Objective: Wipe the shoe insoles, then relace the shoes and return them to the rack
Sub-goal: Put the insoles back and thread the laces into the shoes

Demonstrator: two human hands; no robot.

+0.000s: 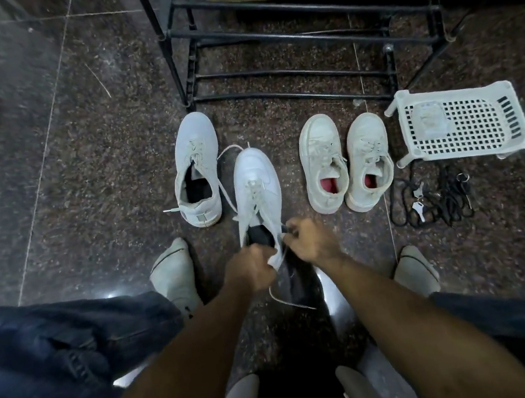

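White perforated basket (471, 125) lies on the floor right of the shoes, a small clear packet (431, 123) on it; contents beyond that I cannot make out; black rack (296, 33) stands behind, its rails bare. Left hand (251, 266) is curled round the heel end of the white sneaker (257, 185); right hand (313, 242) pinches the lace (288, 298) at the collar, fingers closed tight. Sneaker's long axis runs away from me, toe toward the rack, heel at my hands, dark insole visible in the opening; its mate (195, 171) lies just left, toe also rackward; a cream pair (347, 163) sits side by side to the right.
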